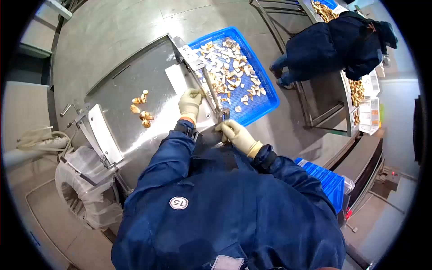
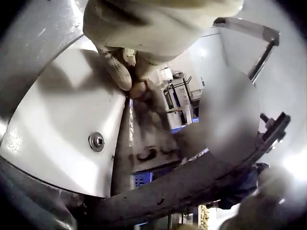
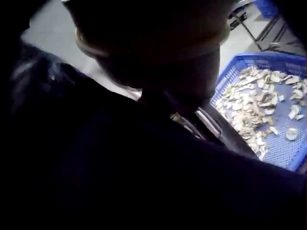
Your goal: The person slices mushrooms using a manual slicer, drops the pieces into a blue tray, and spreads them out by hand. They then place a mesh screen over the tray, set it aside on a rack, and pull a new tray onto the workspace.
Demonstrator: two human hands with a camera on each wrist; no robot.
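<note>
Beside basket (image 1: 253, 56) of mushroom slices (image 1: 231, 82), left hand (image 1: 190, 104) around mushroom (image 2: 139, 90), right hand (image 1: 240, 136) around lever (image 1: 210, 88)

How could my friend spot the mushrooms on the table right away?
Find the shiny metal table. Left of the left hand in the head view lie a few mushrooms. They're brown and chunky, unlike the pale slices in the blue basket.

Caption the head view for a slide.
Right hand on a metal lever, left hand beside it, cut mushrooms in a blue basket.

Mushrooms (image 1: 146, 116) on a metal table (image 1: 155, 81).
</note>
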